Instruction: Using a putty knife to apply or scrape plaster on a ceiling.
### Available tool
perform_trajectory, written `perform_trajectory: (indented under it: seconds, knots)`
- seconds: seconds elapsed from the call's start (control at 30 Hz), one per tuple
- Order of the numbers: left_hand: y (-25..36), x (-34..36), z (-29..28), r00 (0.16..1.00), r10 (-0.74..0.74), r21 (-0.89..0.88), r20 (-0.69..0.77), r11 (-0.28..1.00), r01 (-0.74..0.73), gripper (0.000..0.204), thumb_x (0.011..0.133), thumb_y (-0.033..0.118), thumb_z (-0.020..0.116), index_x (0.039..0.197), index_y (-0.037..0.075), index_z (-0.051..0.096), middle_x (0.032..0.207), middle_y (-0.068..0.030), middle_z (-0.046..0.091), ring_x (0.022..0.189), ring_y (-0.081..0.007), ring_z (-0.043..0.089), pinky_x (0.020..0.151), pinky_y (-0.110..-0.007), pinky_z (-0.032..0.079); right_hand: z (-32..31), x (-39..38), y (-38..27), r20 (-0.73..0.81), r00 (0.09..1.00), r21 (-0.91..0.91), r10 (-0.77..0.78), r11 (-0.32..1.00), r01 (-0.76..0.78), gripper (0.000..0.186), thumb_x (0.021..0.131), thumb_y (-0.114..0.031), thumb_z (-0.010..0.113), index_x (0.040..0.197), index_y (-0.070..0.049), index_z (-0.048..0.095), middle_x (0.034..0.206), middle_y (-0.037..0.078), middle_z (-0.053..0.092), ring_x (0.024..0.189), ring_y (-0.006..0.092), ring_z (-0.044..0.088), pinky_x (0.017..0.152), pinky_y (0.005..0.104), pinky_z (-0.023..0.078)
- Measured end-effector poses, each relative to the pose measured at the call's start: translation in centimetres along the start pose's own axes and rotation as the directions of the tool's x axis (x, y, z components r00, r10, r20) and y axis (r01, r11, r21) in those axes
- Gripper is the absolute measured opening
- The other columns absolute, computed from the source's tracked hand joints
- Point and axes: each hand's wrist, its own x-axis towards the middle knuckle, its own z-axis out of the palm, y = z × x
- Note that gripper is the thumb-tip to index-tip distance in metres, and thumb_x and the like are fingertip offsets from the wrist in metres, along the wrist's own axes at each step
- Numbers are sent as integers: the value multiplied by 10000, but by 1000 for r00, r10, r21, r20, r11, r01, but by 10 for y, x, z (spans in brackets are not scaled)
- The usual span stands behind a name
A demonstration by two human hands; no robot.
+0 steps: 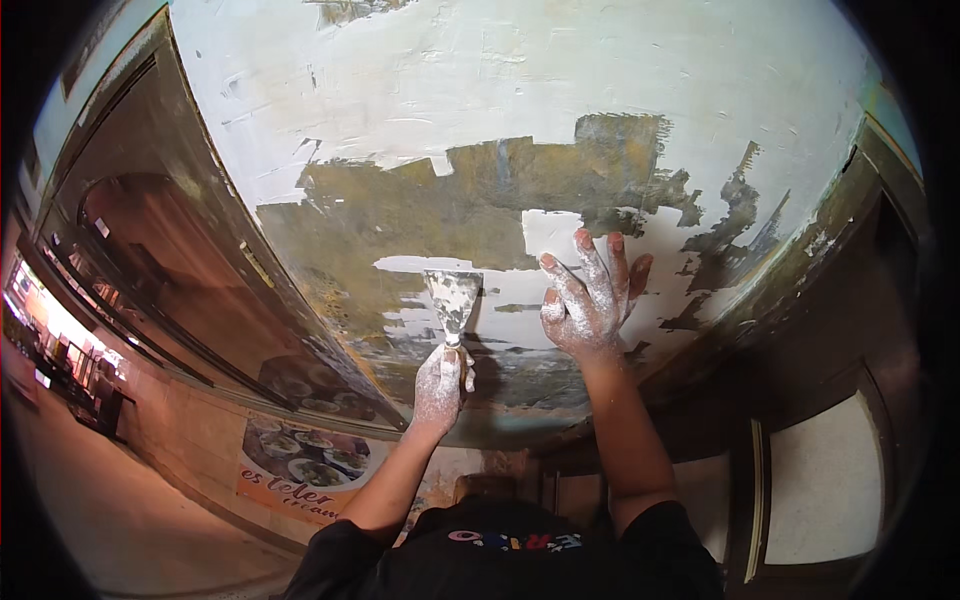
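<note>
Fingers of left hand [440,385] wrapped round putty knife [453,300] handle; blade points up, flat on ceiling [500,80] patch. Right hand [588,300] just beside blade's right, fingers spread, palm pressed on plaster.

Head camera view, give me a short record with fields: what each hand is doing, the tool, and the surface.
left hand: left hand grips the handle of a putty knife
right hand: right hand open, fingers spread, flat against the surface
tool: wide blade, smeared with white filler, pressed to the surface
surface: curved overhead surface, white filler over most, dark bare patches in the middle
hands' condition: both dusted white
</note>
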Motion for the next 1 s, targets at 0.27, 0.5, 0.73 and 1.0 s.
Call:
perform_trajectory:
  seconds: [0.27, 0.5, 0.73, 1.0]
  knots:
    - [4, 2, 1, 999, -34, -54, 8, 998, 34, 420, 955, 431, 413, 884, 30, 517, 655, -14, 479, 550, -84, 453, 501, -231, 371, -2, -2, 2, 18, 1000, -14, -4, 1000, 4, 297, 780, -233, 521, 1028, -229, 686, 1272, 37, 550, 1325, 275, 335, 1093, 545, 64]
    - [-8, -4, -2, 998, -34, -63, -57, 998, 30, 406, 949, 417, 438, 919, 20, 519, 689, -22, 502, 560, -92, 464, 527, -245, 394, 0, -1, 1, 22, 1000, -13, -10, 1000, 10, 291, 787, -250, 517, 1017, -226, 694, 1272, 42, 550, 1319, 281, 342, 1089, 546, 68]
    - [5, 5, 3, 1000, 15, -19, -2, 1000, -15, 435, 962, 425, 397, 852, 20, 515, 643, -30, 486, 555, -104, 462, 531, -259, 393, -1, 0, 0, 14, 1000, -17, -7, 1000, 7, 281, 792, -251, 513, 993, -216, 706, 1241, 44, 571, 1304, 282, 364, 1094, 535, 71]
    - [7, 3, 4, 1000, -5, -89, 14, 996, 6, 410, 963, 410, 409, 874, 24, 514, 647, -23, 492, 550, -91, 461, 517, -236, 382, -2, 1, -1, 41, 999, -5, 23, 1000, -22, 291, 801, -258, 497, 1007, -227, 701, 1237, 30, 575, 1304, 269, 368, 1097, 535, 62]
